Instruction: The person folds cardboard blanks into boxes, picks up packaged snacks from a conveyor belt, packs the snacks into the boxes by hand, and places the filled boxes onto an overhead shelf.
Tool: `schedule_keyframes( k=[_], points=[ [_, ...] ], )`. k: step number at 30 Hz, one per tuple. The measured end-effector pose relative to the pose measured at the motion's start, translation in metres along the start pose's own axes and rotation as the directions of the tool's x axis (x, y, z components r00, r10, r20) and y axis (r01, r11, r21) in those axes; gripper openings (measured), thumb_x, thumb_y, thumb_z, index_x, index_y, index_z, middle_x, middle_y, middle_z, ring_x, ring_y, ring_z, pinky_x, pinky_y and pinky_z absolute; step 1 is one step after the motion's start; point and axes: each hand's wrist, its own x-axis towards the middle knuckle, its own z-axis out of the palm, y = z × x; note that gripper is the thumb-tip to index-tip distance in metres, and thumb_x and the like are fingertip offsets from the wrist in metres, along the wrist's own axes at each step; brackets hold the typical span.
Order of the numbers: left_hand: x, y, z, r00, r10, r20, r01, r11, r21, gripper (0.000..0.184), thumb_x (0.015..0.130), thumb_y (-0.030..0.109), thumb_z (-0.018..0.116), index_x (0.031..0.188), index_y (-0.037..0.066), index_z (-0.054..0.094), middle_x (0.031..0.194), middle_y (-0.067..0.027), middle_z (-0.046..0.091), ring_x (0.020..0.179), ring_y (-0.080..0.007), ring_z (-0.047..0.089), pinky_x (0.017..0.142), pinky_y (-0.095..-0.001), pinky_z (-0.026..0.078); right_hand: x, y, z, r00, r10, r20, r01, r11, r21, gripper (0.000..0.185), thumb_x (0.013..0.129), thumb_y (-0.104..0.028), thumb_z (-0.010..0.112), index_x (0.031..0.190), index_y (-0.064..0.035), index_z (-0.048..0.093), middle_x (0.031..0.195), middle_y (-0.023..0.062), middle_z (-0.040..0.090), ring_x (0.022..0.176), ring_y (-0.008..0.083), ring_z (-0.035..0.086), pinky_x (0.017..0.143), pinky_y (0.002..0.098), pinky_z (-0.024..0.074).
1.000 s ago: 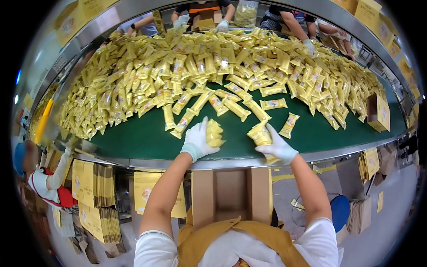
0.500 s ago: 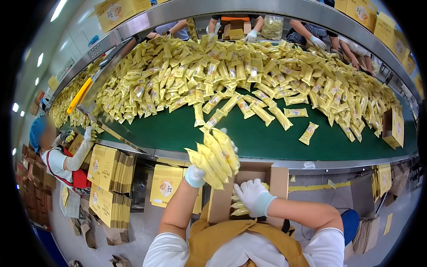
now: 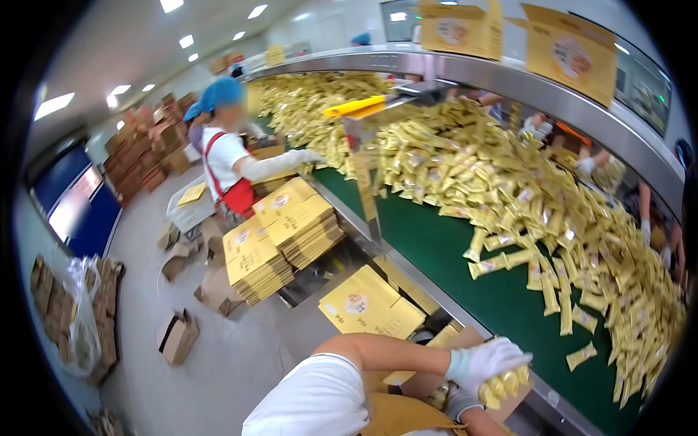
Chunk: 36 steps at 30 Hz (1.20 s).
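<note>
My left hand (image 3: 486,365), in a white glove, is closed over a bunch of yellow snack packets (image 3: 503,386). It holds them above an open cardboard box (image 3: 513,407) in front of my apron. Lower down, my right hand (image 3: 461,404), gloved too, is at the box beneath the left hand. Its fingers are mostly hidden, so its grip does not show. A few packets (image 3: 440,396) show inside the box beside it. Beyond the box, a large heap of the same packets (image 3: 502,182) covers much of the green conveyor belt (image 3: 429,225).
Stacks of flattened yellow cartons (image 3: 298,221) stand left of me, with more flat cartons (image 3: 371,301) nearer. A co-worker in a red apron (image 3: 236,192) works at the belt. A yellow-handled bar (image 3: 356,106) crosses it. Torn cardboard (image 3: 178,338) lies on the floor.
My view has swung left, bringing the co-worker and the floor further into sight. My left hand, still holding packets, has come over the box and now partly covers my right hand.
</note>
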Motion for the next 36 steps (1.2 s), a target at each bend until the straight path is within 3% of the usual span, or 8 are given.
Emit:
schedule_keyframes(
  k=[2,5,14,20,24,26,30,36],
  points=[
    [-0.003,-0.004,0.019,0.990,0.138,0.008,-0.135,0.953,0.272,0.070,0.081,0.027,0.060,0.141,-0.005,0.045,0.109,-0.0178,0.057,0.107,-0.0329,0.056,0.096,-0.0482,0.041,0.011,-0.001,0.014,0.999,0.040,0.017,-0.040,0.999,0.010,0.069,0.077,-0.038,0.071,0.138,-0.0097,0.052,0.128,0.0138,0.062,0.116,0.0312,0.061,0.100,0.0457,0.0463],
    [-0.013,0.003,0.029,0.997,0.020,0.076,-0.052,0.890,0.453,0.056,0.083,0.018,0.054,0.135,-0.003,0.051,0.105,-0.0148,0.057,0.104,-0.0293,0.056,0.095,-0.0444,0.041,0.020,-0.002,0.033,0.994,0.100,0.040,-0.101,0.995,0.018,0.065,0.079,-0.037,0.070,0.136,-0.0110,0.054,0.129,0.0128,0.063,0.116,0.0305,0.061,0.099,0.0450,0.0474],
    [-0.025,-0.011,0.100,0.917,-0.340,0.207,0.100,0.700,0.707,0.047,0.090,0.021,0.051,0.134,0.007,0.056,0.101,-0.0098,0.059,0.098,-0.0255,0.055,0.093,-0.0454,0.041,0.041,0.000,0.099,0.962,0.249,0.114,-0.254,0.967,0.030,0.053,0.083,-0.034,0.065,0.131,-0.0148,0.060,0.129,0.0101,0.065,0.117,0.0284,0.062,0.096,0.0429,0.0504],
    [-0.020,-0.014,0.119,0.930,-0.315,0.191,0.096,0.709,0.699,0.048,0.090,0.023,0.054,0.135,0.009,0.057,0.103,-0.0102,0.062,0.100,-0.0277,0.056,0.097,-0.0478,0.039,0.051,0.003,0.157,0.945,0.289,0.152,-0.296,0.955,0.026,0.045,0.085,-0.033,0.063,0.128,-0.0173,0.064,0.129,0.0083,0.066,0.118,0.0270,0.063,0.095,0.0415,0.0525],
    [-0.011,-0.017,0.105,0.711,-0.445,0.544,0.105,0.833,0.543,0.049,0.092,0.023,0.052,0.140,0.009,0.053,0.110,-0.0100,0.064,0.104,-0.0268,0.059,0.093,-0.0454,0.040,0.067,0.000,0.184,0.954,0.236,0.183,-0.241,0.970,0.008,0.041,0.087,-0.031,0.061,0.126,-0.0190,0.066,0.129,0.0071,0.067,0.118,0.0261,0.063,0.094,0.0406,0.0539],
    [-0.033,-0.041,0.142,0.660,-0.501,0.561,0.140,0.815,0.563,0.051,0.095,0.024,0.050,0.144,0.010,0.048,0.115,-0.0095,0.063,0.107,-0.0259,0.058,0.094,-0.0454,0.040,0.000,-0.022,0.066,0.924,0.283,0.256,-0.314,0.946,0.086,0.031,0.097,-0.027,0.049,0.117,-0.0240,0.073,0.126,0.0010,0.069,0.117,0.0198,0.065,0.086,0.0446,0.0563],
    [-0.030,-0.049,0.141,0.491,-0.518,0.700,0.176,0.846,0.503,0.062,0.096,0.024,0.049,0.154,0.007,0.035,0.123,-0.0118,0.060,0.113,-0.0277,0.056,0.094,-0.0446,0.040,-0.034,-0.022,0.020,0.956,0.116,0.268,-0.125,0.992,0.016,0.056,0.096,-0.033,0.053,0.145,-0.0084,0.049,0.125,0.0084,0.070,0.112,0.0247,0.067,0.085,0.0455,0.0558],
    [0.011,-0.050,0.096,0.151,-0.346,0.926,0.199,0.928,0.314,0.111,0.064,0.040,0.082,0.153,0.001,0.031,0.153,-0.0196,0.039,0.143,-0.0335,0.036,0.113,-0.0470,0.033,-0.084,0.029,-0.024,0.971,-0.202,0.125,0.160,0.946,0.281,0.082,0.084,-0.055,0.068,0.144,-0.0021,0.048,0.119,0.0159,0.070,0.108,0.0329,0.067,0.091,0.0427,0.0536]
  ],
)
